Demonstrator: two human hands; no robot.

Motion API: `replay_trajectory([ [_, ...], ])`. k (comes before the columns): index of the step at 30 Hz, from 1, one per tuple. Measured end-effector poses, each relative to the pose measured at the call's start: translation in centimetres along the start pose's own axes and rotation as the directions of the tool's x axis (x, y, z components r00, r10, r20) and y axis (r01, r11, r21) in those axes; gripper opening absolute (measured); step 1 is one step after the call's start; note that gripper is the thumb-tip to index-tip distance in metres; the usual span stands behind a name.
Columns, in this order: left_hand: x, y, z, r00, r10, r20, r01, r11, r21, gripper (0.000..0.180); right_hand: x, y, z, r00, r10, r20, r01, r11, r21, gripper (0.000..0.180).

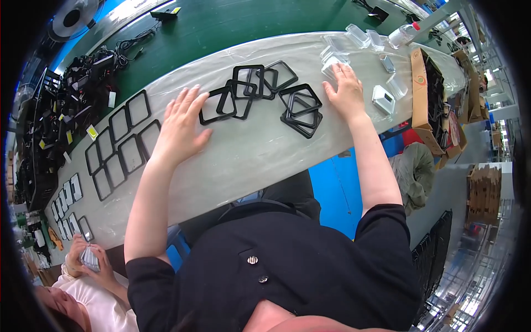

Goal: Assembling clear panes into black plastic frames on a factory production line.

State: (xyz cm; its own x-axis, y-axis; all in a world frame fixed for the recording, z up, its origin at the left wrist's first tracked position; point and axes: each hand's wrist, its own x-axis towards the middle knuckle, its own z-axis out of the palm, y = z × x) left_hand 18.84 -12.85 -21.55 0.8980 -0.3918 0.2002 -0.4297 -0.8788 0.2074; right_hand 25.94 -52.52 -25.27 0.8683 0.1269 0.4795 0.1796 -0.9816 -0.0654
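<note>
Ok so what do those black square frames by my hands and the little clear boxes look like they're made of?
The black square frames look like moulded plastic, matt to slightly glossy: thin, even rims with rounded corners. They could be rubber; the view leaves that open. The clear boxes look like transparent rigid plastic, with the table cover showing through and bright glints on their edges.

A long desk [243, 160] covered in pale, slightly glossy sheeting runs from the near left to the far right, its edges bent by the lens. Beyond it the floor [232, 22] is dark green, with a bright blue strip at the far left and blue floor again under the desk's near edge. Open cardboard boxes [423, 94] stand at the desk's right end, more stacked cartons [484, 193] farther right. Glare falls on the far floor at top left.
</note>
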Motion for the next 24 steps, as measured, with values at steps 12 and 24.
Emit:
replay_trajectory([
  [12,-7.2,5.2,-0.5,0.957,-0.289,0.002,0.285,0.946,0.153,0.091,0.6,1.8,2.0,0.978,-0.201,-0.052,0.196,0.977,-0.086,0.038],
  [24,-9.5,1.1,-1.7,0.977,-0.002,0.215,0.087,0.917,-0.388,0.096,-2.6,-13.1,-6.2,0.848,-0.018,0.530,-0.514,0.215,0.830,0.041],
])
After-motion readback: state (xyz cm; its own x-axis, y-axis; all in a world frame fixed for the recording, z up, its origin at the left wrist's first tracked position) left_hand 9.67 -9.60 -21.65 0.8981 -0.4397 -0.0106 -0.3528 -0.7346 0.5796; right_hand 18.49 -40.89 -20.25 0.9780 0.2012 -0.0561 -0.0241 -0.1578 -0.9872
